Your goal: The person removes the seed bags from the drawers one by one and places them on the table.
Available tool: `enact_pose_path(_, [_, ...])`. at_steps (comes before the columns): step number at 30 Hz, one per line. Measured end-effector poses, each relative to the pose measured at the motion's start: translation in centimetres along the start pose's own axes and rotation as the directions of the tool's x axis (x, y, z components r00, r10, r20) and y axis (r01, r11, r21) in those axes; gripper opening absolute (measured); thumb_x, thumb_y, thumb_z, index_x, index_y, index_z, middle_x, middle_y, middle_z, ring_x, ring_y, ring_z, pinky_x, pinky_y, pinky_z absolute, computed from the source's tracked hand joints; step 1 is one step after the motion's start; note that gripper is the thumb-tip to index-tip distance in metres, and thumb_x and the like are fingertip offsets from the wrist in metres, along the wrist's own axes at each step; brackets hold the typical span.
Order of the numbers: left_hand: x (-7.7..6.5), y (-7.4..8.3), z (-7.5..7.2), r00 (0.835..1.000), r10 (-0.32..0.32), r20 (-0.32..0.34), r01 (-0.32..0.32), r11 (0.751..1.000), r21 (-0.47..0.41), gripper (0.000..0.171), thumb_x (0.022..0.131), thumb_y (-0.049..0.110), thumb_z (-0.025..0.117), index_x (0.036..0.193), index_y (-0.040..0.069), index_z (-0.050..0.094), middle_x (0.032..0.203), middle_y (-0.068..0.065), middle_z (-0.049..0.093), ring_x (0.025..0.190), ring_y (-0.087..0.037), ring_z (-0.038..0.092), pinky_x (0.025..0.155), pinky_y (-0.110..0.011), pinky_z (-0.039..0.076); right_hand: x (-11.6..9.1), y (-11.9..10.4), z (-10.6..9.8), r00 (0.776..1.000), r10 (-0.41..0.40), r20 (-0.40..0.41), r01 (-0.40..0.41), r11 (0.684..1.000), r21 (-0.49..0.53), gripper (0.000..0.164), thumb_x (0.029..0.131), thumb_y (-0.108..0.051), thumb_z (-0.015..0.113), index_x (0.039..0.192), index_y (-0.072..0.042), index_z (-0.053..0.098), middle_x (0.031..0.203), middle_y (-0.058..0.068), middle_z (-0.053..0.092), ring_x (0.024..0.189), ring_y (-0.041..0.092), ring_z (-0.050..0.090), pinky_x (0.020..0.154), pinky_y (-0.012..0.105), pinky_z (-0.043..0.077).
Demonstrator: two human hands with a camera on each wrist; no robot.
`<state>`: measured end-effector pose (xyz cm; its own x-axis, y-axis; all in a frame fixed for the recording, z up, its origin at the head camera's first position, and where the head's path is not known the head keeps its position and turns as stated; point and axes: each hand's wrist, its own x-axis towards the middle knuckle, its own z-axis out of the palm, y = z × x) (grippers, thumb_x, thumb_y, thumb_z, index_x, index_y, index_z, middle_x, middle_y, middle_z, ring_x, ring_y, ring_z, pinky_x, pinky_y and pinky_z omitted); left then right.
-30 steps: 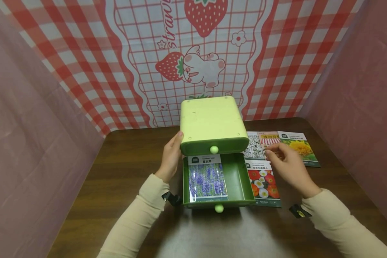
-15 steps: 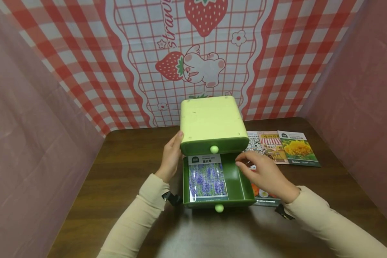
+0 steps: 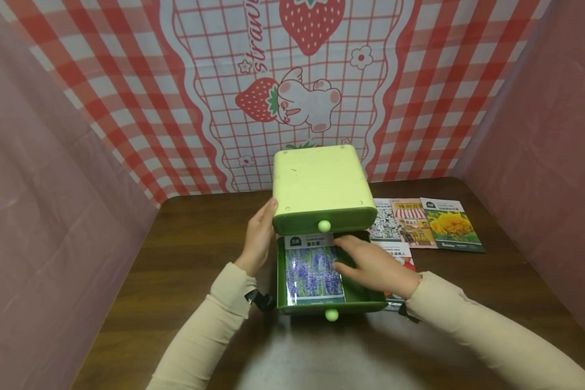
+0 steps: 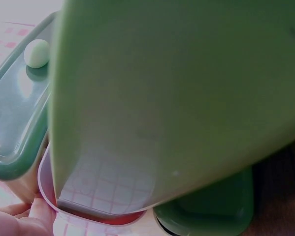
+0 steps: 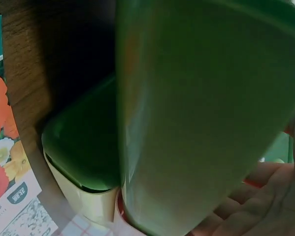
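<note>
A stacked drawer box (image 3: 322, 179) with a pale yellow-green shell stands mid-table; one green drawer (image 3: 331, 309) below the top one is pulled out. Inside, a seed packet (image 3: 313, 273) with purple flowers lies face up along the left. My left hand (image 3: 258, 238) rests against the box's left side, fingertips near its front edge. Over the open drawer is my right hand (image 3: 375, 265), thumb beside the packet's right edge and other fingers reaching near its top right corner. Whether they touch the packet cannot be told. In the right wrist view, the drawer's wall hides part of that hand.
Right of the box lie seed packets: white flowers (image 3: 385, 222), a pink one with a shop drawing (image 3: 413, 225), yellow flowers (image 3: 450, 225), and red poppies (image 3: 395, 303) partly under my right arm. A red-checked cloth (image 3: 419, 97) hangs behind the wooden table (image 3: 185, 260).
My right hand has moved left from above the loose packets, past the drawer's right side, to the purple-flower packet inside. The left hand and drawer box have stayed put.
</note>
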<state>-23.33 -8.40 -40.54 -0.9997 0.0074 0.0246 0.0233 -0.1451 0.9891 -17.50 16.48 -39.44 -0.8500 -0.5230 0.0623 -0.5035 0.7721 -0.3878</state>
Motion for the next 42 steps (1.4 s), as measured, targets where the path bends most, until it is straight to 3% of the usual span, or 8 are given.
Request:
enact_pose_path(7, [0.0, 0.0, 0.0, 1.000, 0.005, 0.005, -0.005, 1.000, 0.011, 0.060, 0.101, 0.046, 0.047, 0.149, 0.011, 0.041, 0.152, -0.006, 0.045, 0.123, -0.027, 0.058, 0.098, -0.038, 0.054, 0.5, 0.2, 0.8, 0.998, -0.023, 0.063, 0.027, 0.998, -0.059, 0.073, 0.093, -0.042, 0.064, 0.149, -0.002, 0.039, 0.150, 0.025, 0.040, 0.133, 0.042, 0.046, 0.105, 0.056, 0.045])
enact_pose_path(11, [0.0, 0.0, 0.0, 1.000, -0.001, 0.002, 0.001, 1.000, 0.008, 0.060, 0.101, 0.046, 0.047, 0.149, 0.011, 0.041, 0.151, -0.005, 0.046, 0.122, -0.026, 0.059, 0.097, -0.037, 0.054, 0.7, 0.1, 1.2, 0.997, -0.047, 0.064, 0.054, 0.994, -0.099, 0.077, 0.091, -0.044, 0.067, 0.150, -0.006, 0.038, 0.150, 0.028, 0.039, 0.131, 0.044, 0.047, 0.103, 0.057, 0.046])
enact_pose_path(19, [-0.1, 0.0, 0.0, 1.000, -0.002, 0.007, 0.002, 1.000, 0.007, 0.061, 0.100, 0.047, 0.047, 0.150, 0.011, 0.041, 0.152, -0.006, 0.045, 0.126, -0.028, 0.056, 0.100, -0.040, 0.053, 0.8, -0.6, 1.8, 0.991, -0.038, 0.128, 0.067, 0.970, -0.235, 0.087, 0.085, -0.050, 0.071, 0.149, -0.001, 0.038, 0.145, 0.038, 0.038, 0.130, 0.052, 0.044, 0.106, 0.058, 0.042])
enact_pose_path(28, [0.0, 0.0, 0.0, 1.000, -0.004, 0.007, 0.005, 1.000, -0.010, 0.061, 0.100, 0.047, 0.049, 0.149, 0.011, 0.042, 0.153, -0.006, 0.044, 0.129, -0.030, 0.054, 0.103, -0.042, 0.051, 1.0, -1.0, 2.0, 0.986, -0.012, 0.166, 0.043, 0.981, -0.188, 0.092, 0.086, -0.048, 0.071, 0.150, 0.005, 0.032, 0.148, 0.037, 0.036, 0.137, 0.051, 0.036, 0.115, 0.057, 0.032])
enact_pose_path(42, [-0.1, 0.0, 0.0, 1.000, -0.005, -0.001, 0.005, 1.000, 0.005, 0.063, 0.100, 0.048, 0.049, 0.149, 0.010, 0.042, 0.153, -0.006, 0.044, 0.131, -0.028, 0.053, 0.107, -0.040, 0.047, 0.9, -1.2, 2.2, 0.993, -0.021, 0.119, 0.040, 0.987, -0.158, 0.091, 0.085, -0.043, 0.074, 0.150, 0.005, 0.031, 0.149, 0.036, 0.033, 0.139, 0.051, 0.034, 0.115, 0.057, 0.033])
